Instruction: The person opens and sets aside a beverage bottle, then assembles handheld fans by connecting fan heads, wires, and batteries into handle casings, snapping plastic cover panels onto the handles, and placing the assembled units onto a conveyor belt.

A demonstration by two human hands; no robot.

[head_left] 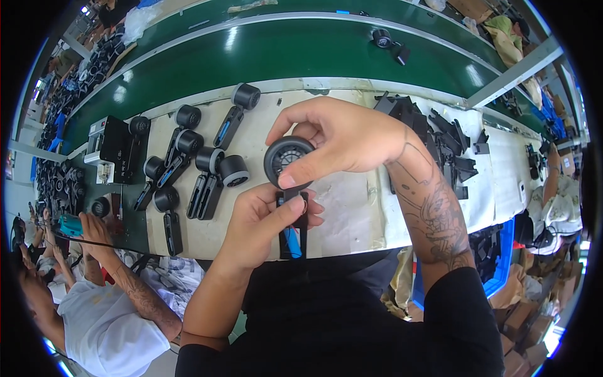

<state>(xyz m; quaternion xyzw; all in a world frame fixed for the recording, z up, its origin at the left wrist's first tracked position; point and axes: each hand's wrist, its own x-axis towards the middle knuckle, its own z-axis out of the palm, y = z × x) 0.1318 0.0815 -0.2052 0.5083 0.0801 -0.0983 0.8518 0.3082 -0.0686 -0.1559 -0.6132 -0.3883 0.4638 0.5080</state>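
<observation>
Wheel (pixel 287 156) in right hand (pixel 342 135), black bracket (pixel 303 232) in left hand (pixel 259 221).

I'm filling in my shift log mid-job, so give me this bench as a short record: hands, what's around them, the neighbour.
Right hand: grips round part, thumb on its face
Left hand: grips black handle, just below the round part; blue strip showing
Joint between them: cannot tell whether fastened
Left of hands: group of black units, lying on pale table
Right of hands: pile of black parts
Beyond table: green belt
Below right: blue bin
Co-worker: at left, hand at teal tool
</observation>
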